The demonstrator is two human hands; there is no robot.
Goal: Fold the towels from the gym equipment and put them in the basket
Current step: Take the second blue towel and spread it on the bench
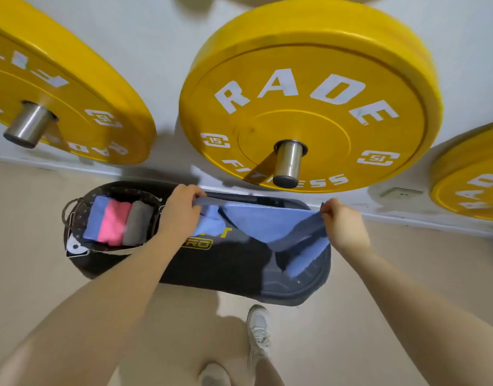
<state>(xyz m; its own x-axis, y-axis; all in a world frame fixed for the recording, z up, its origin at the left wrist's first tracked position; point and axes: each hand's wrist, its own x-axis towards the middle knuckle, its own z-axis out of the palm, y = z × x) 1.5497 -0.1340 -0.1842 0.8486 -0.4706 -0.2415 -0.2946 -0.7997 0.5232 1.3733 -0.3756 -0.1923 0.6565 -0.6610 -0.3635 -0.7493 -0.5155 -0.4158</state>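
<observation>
left hand [181, 207], right hand [341, 221] pinching blue towel [270, 224], basket [72, 218] partly hidden

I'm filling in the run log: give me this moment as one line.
stage: folding | left hand: pinches blue towel | right hand: pinches it | basket: three folded towels inside

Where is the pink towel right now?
In the head view the pink towel lies folded in the basket at left of centre, between a blue towel and a grey towel, just left of the left hand.
</observation>
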